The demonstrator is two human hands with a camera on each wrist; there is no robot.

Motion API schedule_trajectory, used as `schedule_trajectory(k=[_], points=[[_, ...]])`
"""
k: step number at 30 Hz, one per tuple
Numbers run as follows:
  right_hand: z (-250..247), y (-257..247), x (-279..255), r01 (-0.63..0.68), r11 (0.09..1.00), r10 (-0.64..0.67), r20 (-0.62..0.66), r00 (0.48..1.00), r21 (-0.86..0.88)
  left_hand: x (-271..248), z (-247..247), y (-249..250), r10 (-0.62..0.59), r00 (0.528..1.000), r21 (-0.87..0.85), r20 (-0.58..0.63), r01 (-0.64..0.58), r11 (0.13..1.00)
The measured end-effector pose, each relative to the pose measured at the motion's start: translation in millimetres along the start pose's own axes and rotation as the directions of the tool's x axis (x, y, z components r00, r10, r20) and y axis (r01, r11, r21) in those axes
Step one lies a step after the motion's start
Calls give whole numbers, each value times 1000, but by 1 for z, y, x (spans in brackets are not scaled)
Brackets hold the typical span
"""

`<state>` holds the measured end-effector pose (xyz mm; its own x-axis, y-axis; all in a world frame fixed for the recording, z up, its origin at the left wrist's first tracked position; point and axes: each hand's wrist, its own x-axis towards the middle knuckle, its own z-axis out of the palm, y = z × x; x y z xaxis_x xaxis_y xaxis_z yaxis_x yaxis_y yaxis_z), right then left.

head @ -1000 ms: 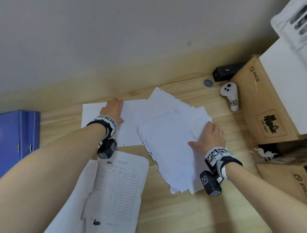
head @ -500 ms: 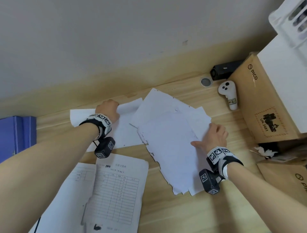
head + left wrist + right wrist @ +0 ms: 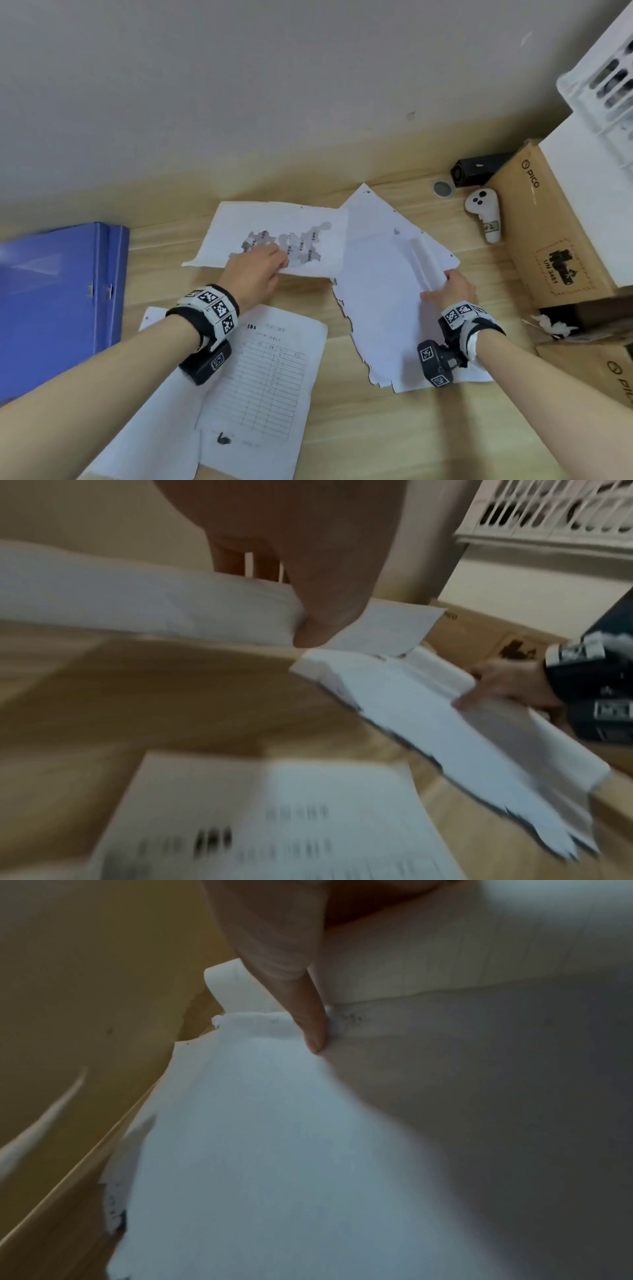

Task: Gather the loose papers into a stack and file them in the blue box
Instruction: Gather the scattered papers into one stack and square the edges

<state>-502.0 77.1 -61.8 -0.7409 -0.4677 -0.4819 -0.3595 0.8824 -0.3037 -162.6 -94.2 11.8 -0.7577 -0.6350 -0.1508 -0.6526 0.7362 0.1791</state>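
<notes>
My left hand pinches a white sheet printed with a grey map and holds it lifted off the wooden desk, beside the pile. The thumb presses on the sheet's edge. My right hand grips the right edge of a pile of white papers with torn edges; a finger lies on the paper. A sheet with a printed table lies near me, over another sheet. The blue box lies at the left.
Brown PICO cardboard boxes stand at the right, with a white block and a white crate on top. A white controller, a round cap and a black device sit by the wall.
My left hand has taken the far-left sheet off the desk, turned its map side up and carried it right toward the pile. My right hand has curled onto the pile's right edge.
</notes>
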Motion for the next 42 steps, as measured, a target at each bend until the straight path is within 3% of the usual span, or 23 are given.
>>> schedule_trajectory(k=[5,9,12,15,19,22,26,31,38,39,42], points=[[-20,2,-19,104,986,-99,-43,994,130,-46,76,14,-16,962,-38,274,28,999],[-58,-22,-54,255,934,-241,-86,967,250,-64,89,23,-38,962,-36,269,49,998],[-86,-59,-92,423,865,-409,-111,906,271,-64,85,20,-29,947,-39,319,44,998],[-84,-94,-129,582,781,-563,-149,813,226,-61,81,15,-16,937,-93,348,52,994],[-38,-124,-165,682,728,-683,-2,730,76,-69,75,4,-59,955,-239,289,132,962],[22,-132,-185,701,712,-684,185,706,-40,-90,68,-8,-175,966,-259,192,221,940],[100,-128,-196,694,715,-626,365,689,-83,-127,67,-34,-360,915,-260,182,398,880],[146,-125,-200,672,738,-557,511,655,-57,-155,68,-51,-435,882,-324,184,472,820],[122,-117,-180,643,761,-591,505,630,89,-127,57,-27,-356,920,-395,161,391,831],[111,-114,-168,634,767,-595,478,646,100,-118,55,-21,-330,930,-395,160,367,842],[76,-97,-126,556,826,-550,344,761,91,-88,50,-2,-254,956,-388,150,293,874]])
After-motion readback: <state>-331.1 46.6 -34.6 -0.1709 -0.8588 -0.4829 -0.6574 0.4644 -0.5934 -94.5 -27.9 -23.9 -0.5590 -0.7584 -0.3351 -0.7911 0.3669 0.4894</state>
